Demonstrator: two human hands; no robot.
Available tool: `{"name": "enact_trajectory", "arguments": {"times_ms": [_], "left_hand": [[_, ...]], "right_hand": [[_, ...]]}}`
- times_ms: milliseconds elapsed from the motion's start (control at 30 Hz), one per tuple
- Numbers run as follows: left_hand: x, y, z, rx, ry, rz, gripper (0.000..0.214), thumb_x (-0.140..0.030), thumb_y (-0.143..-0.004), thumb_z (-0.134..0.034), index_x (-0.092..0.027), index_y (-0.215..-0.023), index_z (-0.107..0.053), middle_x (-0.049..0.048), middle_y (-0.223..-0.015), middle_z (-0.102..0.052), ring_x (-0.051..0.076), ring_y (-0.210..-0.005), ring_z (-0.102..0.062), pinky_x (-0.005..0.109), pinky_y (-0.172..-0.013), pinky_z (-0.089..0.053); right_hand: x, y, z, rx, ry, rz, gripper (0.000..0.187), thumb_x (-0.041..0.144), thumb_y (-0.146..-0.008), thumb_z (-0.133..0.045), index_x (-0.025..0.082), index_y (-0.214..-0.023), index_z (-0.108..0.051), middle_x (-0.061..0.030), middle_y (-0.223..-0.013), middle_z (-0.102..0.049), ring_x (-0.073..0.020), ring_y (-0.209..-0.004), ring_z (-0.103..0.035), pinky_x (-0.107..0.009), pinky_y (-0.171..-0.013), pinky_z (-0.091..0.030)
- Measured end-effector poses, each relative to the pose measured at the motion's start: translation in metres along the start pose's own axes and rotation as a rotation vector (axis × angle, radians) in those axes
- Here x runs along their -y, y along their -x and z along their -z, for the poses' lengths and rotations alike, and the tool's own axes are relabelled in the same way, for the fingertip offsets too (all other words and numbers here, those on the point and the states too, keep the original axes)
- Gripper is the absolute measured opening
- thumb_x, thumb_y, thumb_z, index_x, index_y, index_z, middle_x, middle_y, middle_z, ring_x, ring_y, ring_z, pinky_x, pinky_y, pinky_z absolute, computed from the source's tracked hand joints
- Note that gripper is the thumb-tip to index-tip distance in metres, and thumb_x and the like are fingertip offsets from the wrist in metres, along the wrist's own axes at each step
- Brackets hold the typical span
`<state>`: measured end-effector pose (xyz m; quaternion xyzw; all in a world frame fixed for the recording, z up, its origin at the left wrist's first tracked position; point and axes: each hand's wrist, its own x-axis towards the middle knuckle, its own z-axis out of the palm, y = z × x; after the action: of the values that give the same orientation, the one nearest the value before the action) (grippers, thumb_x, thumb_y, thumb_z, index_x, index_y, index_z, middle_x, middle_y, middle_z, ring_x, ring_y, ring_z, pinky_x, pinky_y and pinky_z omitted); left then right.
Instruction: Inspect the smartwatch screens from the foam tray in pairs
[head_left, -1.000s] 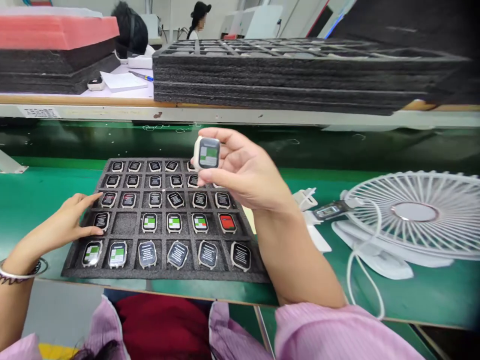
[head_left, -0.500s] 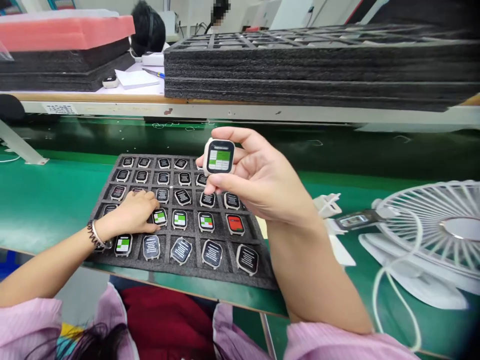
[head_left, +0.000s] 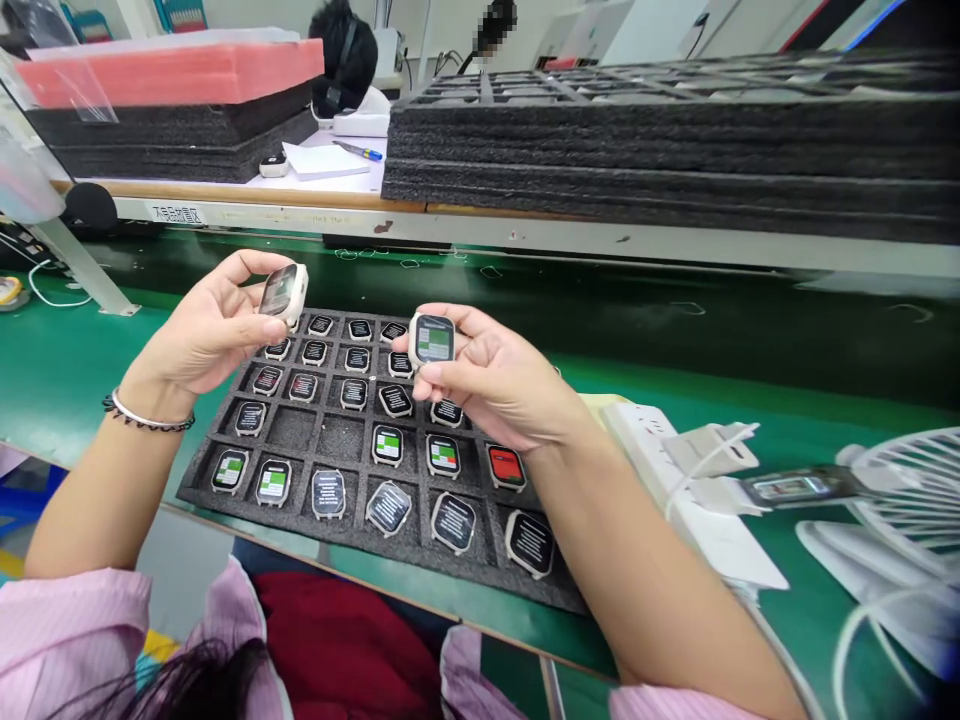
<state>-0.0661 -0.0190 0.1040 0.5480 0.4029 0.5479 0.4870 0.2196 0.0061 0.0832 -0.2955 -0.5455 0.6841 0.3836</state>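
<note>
Here, the dark foam tray (head_left: 339, 437) holds watches (head_left: 387, 444) in separate compartments.

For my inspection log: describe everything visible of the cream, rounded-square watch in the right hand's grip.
The cream, rounded-square watch has a glossy, dark front, its lit screen showing green and pale blocks; no strap shows. The case material is unclear. Screen toward the camera, it appears raised over the dark grey foam tray, pinched at its edges by the right hand's grip.

glossy watch screens (head_left: 435, 340), matt foam tray (head_left: 330, 437)
</note>
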Motion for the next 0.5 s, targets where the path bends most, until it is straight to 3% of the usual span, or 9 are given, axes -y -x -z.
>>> {"name": "enact_trajectory", "arguments": {"times_ms": [100,300,500], "left_hand": [[0.006,-0.006,-0.014,0.027,0.087,0.074,0.063,-0.019,-0.061,-0.09,-0.021,-0.116,-0.059,0.0019,-0.094,-0.072,0.015,-0.068,-0.07,0.025,-0.061,-0.057],[0.041,-0.019,-0.047,0.095,0.141,0.194,0.07,-0.007,-0.066,-0.078,-0.018,-0.13,-0.052,0.0045,-0.102,-0.07,0.014,-0.072,-0.073,0.024,-0.066,-0.058],[0.065,-0.01,-0.058,0.106,0.119,0.222,0.061,-0.013,-0.075,-0.072,-0.018,-0.132,-0.053,0.0057,-0.107,-0.071,0.015,-0.074,-0.074,0.027,-0.07,-0.06]], "right_hand": [[-0.007,-0.004,-0.002,-0.021,-0.045,-0.045,0.064,0.013,-0.064,-0.089,0.021,-0.117,-0.054,-0.0036,-0.103,-0.073,-0.0115,-0.062,-0.067,-0.022,-0.055,-0.052],[-0.017,-0.009,-0.002,-0.05,-0.047,-0.033,0.056,0.012,-0.065,-0.078,0.022,-0.115,-0.055,-0.0033,-0.106,-0.073,-0.0116,-0.065,-0.066,-0.024,-0.058,-0.049],[-0.028,-0.018,0.002,-0.044,0.012,0.026,0.047,0.014,-0.07,-0.072,0.022,-0.115,-0.058,-0.0029,-0.101,-0.073,-0.0133,-0.067,-0.066,-0.028,-0.063,-0.049]]}}
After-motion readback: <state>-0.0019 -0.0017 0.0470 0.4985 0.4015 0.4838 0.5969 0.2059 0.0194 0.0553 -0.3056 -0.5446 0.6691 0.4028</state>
